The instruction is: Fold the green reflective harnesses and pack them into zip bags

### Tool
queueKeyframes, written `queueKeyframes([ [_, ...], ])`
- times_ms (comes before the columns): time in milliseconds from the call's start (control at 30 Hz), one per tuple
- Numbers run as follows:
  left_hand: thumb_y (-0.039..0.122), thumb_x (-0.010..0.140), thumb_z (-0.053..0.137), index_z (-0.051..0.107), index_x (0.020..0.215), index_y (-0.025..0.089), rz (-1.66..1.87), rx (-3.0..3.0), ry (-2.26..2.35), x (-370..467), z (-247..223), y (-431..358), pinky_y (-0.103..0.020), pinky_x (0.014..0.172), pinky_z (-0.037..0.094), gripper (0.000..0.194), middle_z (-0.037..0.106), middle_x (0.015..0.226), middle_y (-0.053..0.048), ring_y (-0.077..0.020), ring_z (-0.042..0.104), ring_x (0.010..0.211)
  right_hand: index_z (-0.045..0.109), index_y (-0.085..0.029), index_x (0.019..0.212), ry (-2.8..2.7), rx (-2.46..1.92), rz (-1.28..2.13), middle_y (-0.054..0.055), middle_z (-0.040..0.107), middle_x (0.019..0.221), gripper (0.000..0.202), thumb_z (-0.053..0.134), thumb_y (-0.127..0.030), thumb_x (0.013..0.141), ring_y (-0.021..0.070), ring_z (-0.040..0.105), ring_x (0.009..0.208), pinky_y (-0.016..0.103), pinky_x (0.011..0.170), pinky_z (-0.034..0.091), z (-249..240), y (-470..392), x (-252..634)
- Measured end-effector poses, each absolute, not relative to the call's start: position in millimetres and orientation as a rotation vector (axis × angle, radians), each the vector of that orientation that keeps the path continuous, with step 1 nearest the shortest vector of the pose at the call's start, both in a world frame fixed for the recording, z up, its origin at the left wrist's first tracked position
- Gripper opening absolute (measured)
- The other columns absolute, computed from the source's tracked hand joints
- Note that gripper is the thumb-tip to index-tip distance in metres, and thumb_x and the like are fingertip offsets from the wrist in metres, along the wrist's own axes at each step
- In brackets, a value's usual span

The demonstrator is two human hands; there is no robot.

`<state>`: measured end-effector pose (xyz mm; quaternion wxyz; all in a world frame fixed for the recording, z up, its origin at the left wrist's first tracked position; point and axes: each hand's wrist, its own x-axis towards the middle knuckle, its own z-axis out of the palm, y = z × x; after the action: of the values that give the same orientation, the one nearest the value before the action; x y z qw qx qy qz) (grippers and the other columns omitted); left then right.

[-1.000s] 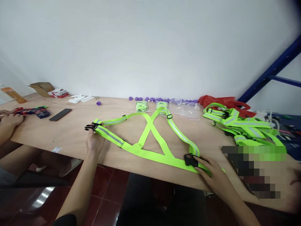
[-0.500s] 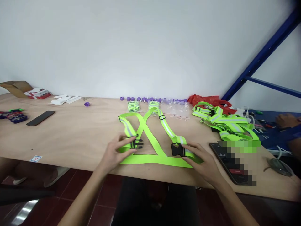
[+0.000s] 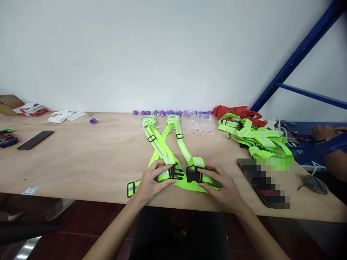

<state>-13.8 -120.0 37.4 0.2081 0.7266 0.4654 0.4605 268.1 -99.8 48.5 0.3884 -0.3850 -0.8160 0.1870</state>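
A neon green harness with silver stripes (image 3: 184, 148) lies on the wooden table in front of me. My left hand (image 3: 155, 180) pinches the black pronged buckle half (image 3: 173, 171), its prongs pointing right. The black socket buckle half (image 3: 193, 174) is between the fingers of my right hand (image 3: 222, 185). A small gap separates the two halves, which face each other. One black slider (image 3: 151, 138) sits on the left strap, another (image 3: 179, 136) on the right strap, and a third (image 3: 131, 189) by my left wrist.
Tangled green straps (image 3: 260, 139) and a red bag (image 3: 238, 112) lie to the right, near a phone (image 3: 261, 184) and glasses (image 3: 314, 184). Clear plastic bags (image 3: 199, 122) and several purple pieces (image 3: 162, 113) line the back. Another person's hand (image 3: 324, 133) is at far right.
My left hand has carried the pronged half rightward, close to the socket half. The left strap now runs straighter, and its slider and the lower left one show. The view has shifted slightly.
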Motion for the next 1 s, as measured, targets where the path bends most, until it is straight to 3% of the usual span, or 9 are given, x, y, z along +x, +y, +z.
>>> queueKeyframes([
  [367,0.050,0.082,0.074,0.069,0.120,0.028,1.222,2.132,1.227,3,34,-117,-0.037,0.085,0.057,0.045,0.064,0.105,-0.009,-0.0241,0.066,0.096,0.068,-0.028,0.121,-2.097,-1.005,0.490,0.008,0.061,0.117,0.031,0.066,-0.036,0.091,0.0219,0.065,0.107,0.034,0.090,0.057,31,-102,253],
  [467,0.052,0.085,0.069,0.065,0.123,0.026,1.046,2.202,1.340,4,36,-115,-0.039,0.090,0.055,0.046,0.064,0.113,-0.009,-0.0263,0.064,0.104,0.063,-0.029,0.128,-2.182,-1.112,0.469,0.009,0.062,0.123,0.040,0.067,-0.036,0.089,0.0238,0.063,0.111,0.038,0.093,0.056,31,-101,253],
  [600,0.057,0.081,0.071,0.046,0.144,0.027,0.637,2.424,1.503,-15,37,-124,-0.053,0.105,0.045,0.074,0.063,0.130,-0.010,-0.0330,0.060,0.119,0.046,-0.026,0.145,-2.384,-1.392,0.404,0.012,0.062,0.132,0.073,0.076,-0.036,0.079,0.0320,0.058,0.120,0.052,0.101,0.048,38,-105,285],
  [667,0.055,0.081,0.071,0.039,0.149,0.029,0.480,2.530,1.520,-36,34,-134,-0.059,0.112,0.035,0.079,0.060,0.137,-0.009,-0.0339,0.056,0.127,0.049,-0.025,0.144,-2.397,-1.535,0.398,0.013,0.062,0.134,0.072,0.075,-0.033,0.078,0.0343,0.056,0.124,0.055,0.104,0.045,37,-111,310],
  [733,0.051,0.084,0.069,0.042,0.148,0.034,0.372,2.602,1.520,-61,29,-145,-0.061,0.114,0.031,0.071,0.059,0.140,-0.006,-0.0344,0.052,0.132,0.056,-0.026,0.138,-2.356,-1.601,0.470,0.012,0.060,0.137,0.061,0.072,-0.029,0.079,0.0332,0.055,0.127,0.053,0.107,0.043,32,-117,332],
  [867,0.048,0.089,0.063,0.062,0.132,0.037,0.435,2.562,1.521,-106,23,-159,-0.050,0.111,0.043,0.044,0.065,0.133,-0.003,-0.0312,0.058,0.127,0.066,-0.027,0.126,-2.160,-1.504,0.688,0.009,0.064,0.133,0.042,0.066,-0.029,0.084,0.0289,0.058,0.124,0.048,0.107,0.045,25,-126,353],
  [1000,0.049,0.084,0.069,0.065,0.129,0.034,0.631,2.236,1.532,-119,27,-158,-0.039,0.100,0.054,0.047,0.065,0.135,-0.002,-0.0304,0.063,0.121,0.071,-0.025,0.118,-1.837,-1.407,0.889,0.010,0.071,0.121,0.044,0.074,-0.046,0.079,0.0302,0.065,0.114,0.045,0.101,0.051,19,-123,353],
])
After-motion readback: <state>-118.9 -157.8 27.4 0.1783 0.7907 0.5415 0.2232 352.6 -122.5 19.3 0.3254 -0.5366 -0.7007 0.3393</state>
